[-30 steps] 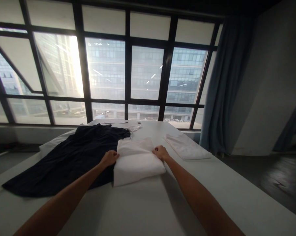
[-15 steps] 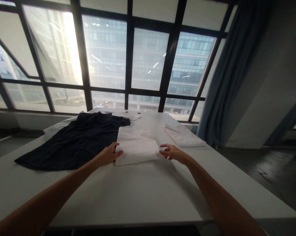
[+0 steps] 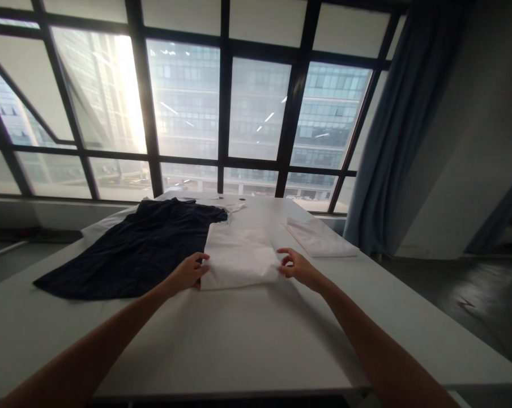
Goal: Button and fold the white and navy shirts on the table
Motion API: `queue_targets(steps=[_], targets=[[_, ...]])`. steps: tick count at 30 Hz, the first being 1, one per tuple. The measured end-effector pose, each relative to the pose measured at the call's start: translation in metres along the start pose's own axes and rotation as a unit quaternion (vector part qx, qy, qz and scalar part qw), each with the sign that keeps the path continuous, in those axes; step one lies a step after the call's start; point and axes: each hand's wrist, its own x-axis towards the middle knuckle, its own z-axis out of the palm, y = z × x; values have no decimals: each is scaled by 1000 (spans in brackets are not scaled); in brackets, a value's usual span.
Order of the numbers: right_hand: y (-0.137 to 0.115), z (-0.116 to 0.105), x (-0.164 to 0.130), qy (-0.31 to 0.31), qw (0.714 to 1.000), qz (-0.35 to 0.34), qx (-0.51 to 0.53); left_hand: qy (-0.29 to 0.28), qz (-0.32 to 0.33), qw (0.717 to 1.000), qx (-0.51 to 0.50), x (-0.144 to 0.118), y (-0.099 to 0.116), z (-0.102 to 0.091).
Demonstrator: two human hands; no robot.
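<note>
A folded white garment [image 3: 239, 258] lies flat in the middle of a white table [image 3: 247, 340]. My left hand [image 3: 189, 272] rests at its near left corner, fingertips touching the cloth edge. At the near right corner is my right hand [image 3: 295, 265], fingers spread and curled, touching or just off the edge. Neither hand lifts the cloth. A dark navy garment [image 3: 141, 249] is spread flat to the left, its edge tucked under the white one.
A second folded white cloth [image 3: 319, 238] lies at the far right of the table. Large windows [image 3: 222, 107] stand behind the table, and a blue curtain [image 3: 392, 130] hangs at the right. The table's front edge runs below my forearms.
One second ago both hands gripped the far fold of the white garment; they have drawn back to its near corners and the cloth lies flatter. The view has pulled back slightly.
</note>
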Motion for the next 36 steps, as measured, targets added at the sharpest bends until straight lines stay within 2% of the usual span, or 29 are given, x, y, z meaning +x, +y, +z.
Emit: queue_targets(steps=[3, 7, 9, 12, 15, 18, 21, 24, 28, 33, 36], targets=[[-2, 7, 1, 36, 994, 17, -100, 13, -3, 999, 45, -1, 2, -1], [-9, 6, -4, 15, 992, 11, -125, 13, -24, 998, 58, -2, 5, -3], [-15, 0, -9, -20, 996, 2, -89, 13, -40, 999, 27, 0, 5, -3], [-21, -9, -16, -115, 993, -15, 22, 15, -58, 998, -20, 5, 0, -3], [-21, -11, -18, -160, 981, -23, 106, 28, -29, 998, -46, 9, -7, -4], [-18, -3, -16, -142, 982, -3, 122, 67, 27, 996, -51, 12, -11, -5], [-16, 9, -16, -103, 993, 11, 61, 91, 38, 994, -53, 12, -11, -5], [-17, 18, -17, -63, 998, 15, -19, 84, 31, 995, -49, 11, -11, -4], [-18, 24, -19, -18, 996, 40, -73, 68, 29, 997, -16, 10, -13, -5], [-18, 28, -18, -32, 989, 110, -95, 43, 6, 996, 75, 7, -11, -9], [-22, 24, -18, -85, 979, 125, -134, 43, 20, 978, 204, 1, -1, -10]])
